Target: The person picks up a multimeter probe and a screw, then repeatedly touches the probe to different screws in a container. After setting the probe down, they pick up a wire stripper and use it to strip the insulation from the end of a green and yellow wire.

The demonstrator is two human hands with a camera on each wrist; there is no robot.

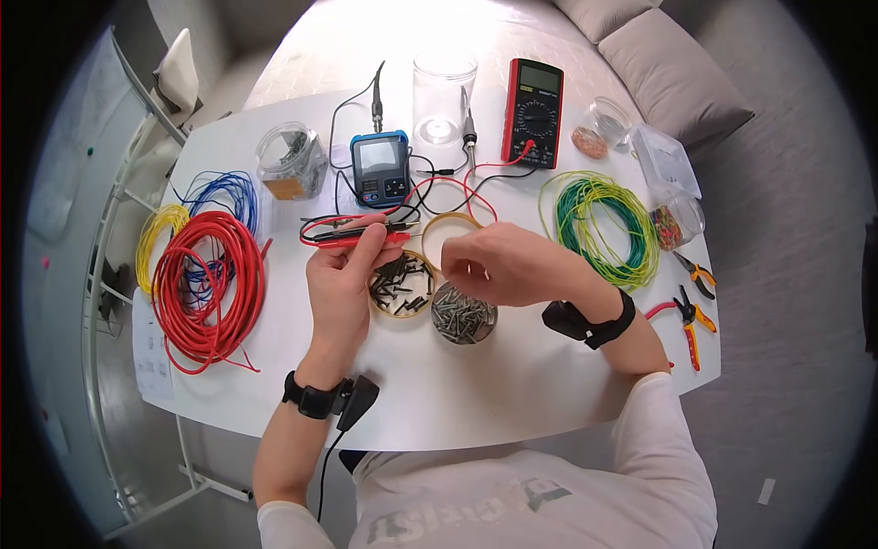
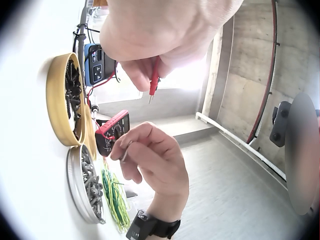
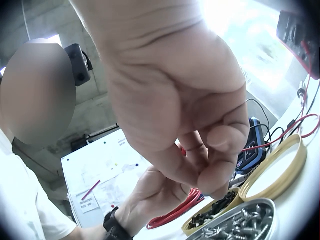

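My left hand (image 1: 340, 284) grips a red test probe (image 2: 154, 85) together with a black test probe (image 1: 395, 227), tips pointing right. In the left wrist view, my right hand (image 2: 155, 160) pinches a small silver screw (image 2: 126, 153) between thumb and fingers. That hand hovers above a round metal tin (image 2: 75, 185) full of silver screws (image 1: 464, 316). Beside it, nearer the left hand, is a yellow round tin (image 2: 61, 100) of black screws (image 1: 393, 291). A second yellow round container (image 3: 301, 150) lies just behind, partly covered by my right hand in the head view.
Behind stand a blue handheld tester (image 1: 380, 169), a red multimeter (image 1: 533, 114), a soldering iron (image 1: 469, 133) and a clear jar (image 1: 444, 82). Red wire (image 1: 210, 293) is coiled at left, green-yellow wire (image 1: 604, 229) at right. Pliers (image 1: 690, 329) lie near the right edge.
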